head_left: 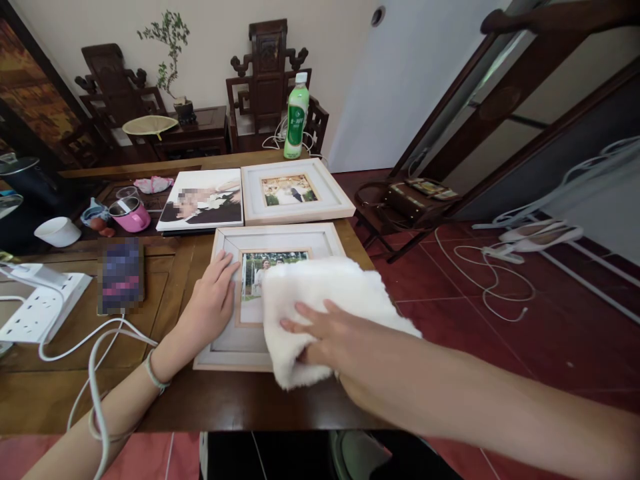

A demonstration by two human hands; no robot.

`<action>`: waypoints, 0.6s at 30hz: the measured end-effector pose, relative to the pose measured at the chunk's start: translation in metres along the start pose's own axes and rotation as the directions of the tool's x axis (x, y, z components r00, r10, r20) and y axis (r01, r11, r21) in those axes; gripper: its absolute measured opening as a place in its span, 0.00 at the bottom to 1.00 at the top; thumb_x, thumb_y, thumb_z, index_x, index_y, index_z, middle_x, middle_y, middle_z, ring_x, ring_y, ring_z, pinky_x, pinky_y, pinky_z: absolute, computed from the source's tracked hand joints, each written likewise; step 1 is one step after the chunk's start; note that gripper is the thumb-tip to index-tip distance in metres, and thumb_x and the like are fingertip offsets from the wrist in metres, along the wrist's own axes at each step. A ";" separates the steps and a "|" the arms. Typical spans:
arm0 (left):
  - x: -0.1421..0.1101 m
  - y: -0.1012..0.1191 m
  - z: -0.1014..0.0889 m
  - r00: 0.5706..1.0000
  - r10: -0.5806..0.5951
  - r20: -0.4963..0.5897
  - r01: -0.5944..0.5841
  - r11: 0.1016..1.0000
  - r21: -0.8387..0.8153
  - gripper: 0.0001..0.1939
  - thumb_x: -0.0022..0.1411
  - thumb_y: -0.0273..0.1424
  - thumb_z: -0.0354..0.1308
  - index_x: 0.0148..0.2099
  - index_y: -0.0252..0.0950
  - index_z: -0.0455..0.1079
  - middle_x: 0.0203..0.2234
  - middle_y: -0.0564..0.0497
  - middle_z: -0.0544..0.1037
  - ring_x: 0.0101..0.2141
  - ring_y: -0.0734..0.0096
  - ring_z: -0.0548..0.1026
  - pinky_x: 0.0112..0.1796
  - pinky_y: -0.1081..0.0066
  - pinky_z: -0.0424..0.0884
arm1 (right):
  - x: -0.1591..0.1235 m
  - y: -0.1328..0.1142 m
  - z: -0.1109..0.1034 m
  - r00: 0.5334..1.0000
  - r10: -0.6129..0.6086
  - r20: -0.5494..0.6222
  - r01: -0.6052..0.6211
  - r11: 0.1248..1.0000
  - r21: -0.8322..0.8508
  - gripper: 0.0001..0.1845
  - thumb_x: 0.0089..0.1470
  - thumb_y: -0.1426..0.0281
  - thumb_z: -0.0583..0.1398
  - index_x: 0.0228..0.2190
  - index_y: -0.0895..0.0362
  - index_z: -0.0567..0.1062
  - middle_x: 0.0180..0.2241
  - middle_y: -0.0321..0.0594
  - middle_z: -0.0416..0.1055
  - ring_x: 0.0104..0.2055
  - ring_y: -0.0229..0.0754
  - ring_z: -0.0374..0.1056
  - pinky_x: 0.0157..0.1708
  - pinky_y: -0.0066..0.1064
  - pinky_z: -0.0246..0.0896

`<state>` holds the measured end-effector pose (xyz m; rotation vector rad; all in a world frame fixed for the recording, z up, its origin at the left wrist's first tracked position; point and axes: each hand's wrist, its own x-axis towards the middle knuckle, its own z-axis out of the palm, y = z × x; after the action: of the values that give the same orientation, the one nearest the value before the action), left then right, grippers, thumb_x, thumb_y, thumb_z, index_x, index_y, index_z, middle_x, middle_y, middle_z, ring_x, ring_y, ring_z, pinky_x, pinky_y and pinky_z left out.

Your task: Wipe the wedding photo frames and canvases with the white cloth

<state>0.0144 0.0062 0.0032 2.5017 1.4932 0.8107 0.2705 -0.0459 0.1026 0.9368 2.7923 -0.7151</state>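
A pale wooden picture frame [206, 362] lies face up near the table's front edge, with a photo [251, 283] in its middle. Over its right part is spread a fluffy white cloth [345, 283], hiding much of the photo. My right hand [320, 333] presses on this cloth, its fingers apart on top and part of the hand tucked into a fold. At the frame's left side, my left hand [213, 300] grips the rim, fingers bent over it. Behind lie a second pale frame [300, 217] and a white-edged photo panel [210, 190].
A green bottle [297, 120] stands behind the frames. To the left are a phone [121, 277] on a cable, a power strip [47, 310], a pink mug [131, 215] and a white cup [57, 231]. A white cable [95, 373] loops by my left forearm.
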 end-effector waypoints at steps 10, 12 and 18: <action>0.000 0.001 -0.001 1.000 -0.009 0.016 0.009 1.000 0.001 0.20 0.71 0.28 0.42 0.61 0.31 0.63 0.62 0.35 0.65 0.66 0.51 0.57 0.61 0.44 0.61 | 0.002 0.009 0.000 0.999 -0.040 -0.029 0.041 0.999 0.025 0.33 0.40 0.89 0.52 0.44 0.55 0.80 0.62 0.40 0.64 0.68 0.50 0.52 0.66 0.50 0.47; 0.000 0.001 -0.001 1.000 -0.008 0.020 0.008 1.000 0.004 0.20 0.71 0.28 0.42 0.61 0.30 0.63 0.62 0.35 0.65 0.66 0.51 0.57 0.61 0.44 0.61 | 0.009 0.025 0.002 0.997 0.004 -0.078 -0.009 0.998 -0.064 0.31 0.41 0.89 0.52 0.43 0.57 0.80 0.63 0.43 0.62 0.68 0.54 0.49 0.65 0.55 0.46; -0.001 0.001 -0.002 1.000 -0.017 0.019 0.017 1.000 0.000 0.20 0.71 0.28 0.43 0.62 0.33 0.62 0.62 0.37 0.65 0.66 0.53 0.57 0.61 0.44 0.60 | 0.028 0.065 0.004 0.964 0.100 -0.248 -0.172 0.942 -0.289 0.30 0.43 0.90 0.53 0.45 0.61 0.79 0.64 0.48 0.59 0.68 0.59 0.48 0.64 0.60 0.46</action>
<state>0.0135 0.0041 0.0049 2.4863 1.5062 0.7816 0.2867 0.0125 0.0662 1.1991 2.8733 -0.1484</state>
